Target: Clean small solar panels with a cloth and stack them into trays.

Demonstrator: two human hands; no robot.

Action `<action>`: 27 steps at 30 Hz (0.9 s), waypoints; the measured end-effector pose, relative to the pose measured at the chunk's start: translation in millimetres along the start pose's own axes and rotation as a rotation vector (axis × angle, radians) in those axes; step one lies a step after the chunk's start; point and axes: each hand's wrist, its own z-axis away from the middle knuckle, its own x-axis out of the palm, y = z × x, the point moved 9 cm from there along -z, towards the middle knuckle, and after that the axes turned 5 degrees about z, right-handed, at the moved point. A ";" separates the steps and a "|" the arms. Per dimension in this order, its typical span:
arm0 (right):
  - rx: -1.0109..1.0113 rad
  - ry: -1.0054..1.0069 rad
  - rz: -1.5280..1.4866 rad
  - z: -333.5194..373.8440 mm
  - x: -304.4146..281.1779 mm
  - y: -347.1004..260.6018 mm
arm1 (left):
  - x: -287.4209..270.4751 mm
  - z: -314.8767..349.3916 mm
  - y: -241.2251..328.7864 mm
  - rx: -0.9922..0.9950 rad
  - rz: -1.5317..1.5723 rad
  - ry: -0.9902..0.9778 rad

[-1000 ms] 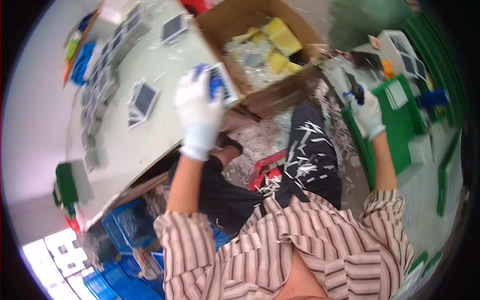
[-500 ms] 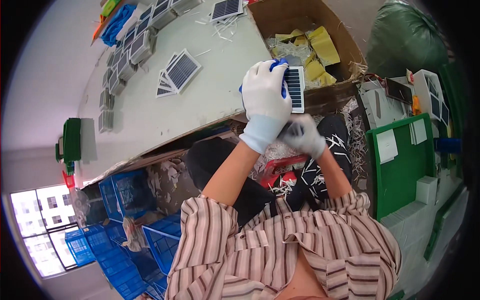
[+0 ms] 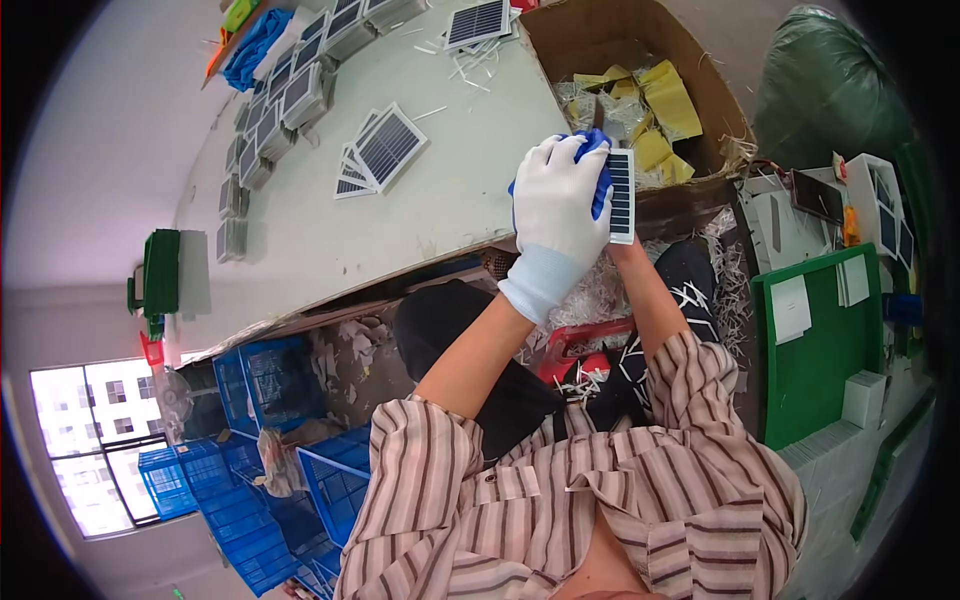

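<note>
Where gloved left hand [image 3: 560, 205] grips: striped panel [image 3: 621, 195].

Workroom, daylit via window [image 3: 95, 440].
Blue crates [image 3: 270, 470] stacked beside window, below white worktable [image 3: 300, 250]; green bin [image 3: 160, 272] at table's end.

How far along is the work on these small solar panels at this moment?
Done, by the look of it: panels stand in stacks along the far side of the table, with a few loose panels fanned out mid-table. In hand: the gloved left hand holds one small panel with a blue cloth; the right hand is hidden behind it. How many remain cannot be told.
</note>
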 end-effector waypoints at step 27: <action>-0.562 0.191 1.328 57.1 21.7 -26.2 | -1.3 1.3 -3.9 -0.102 -0.166 0.013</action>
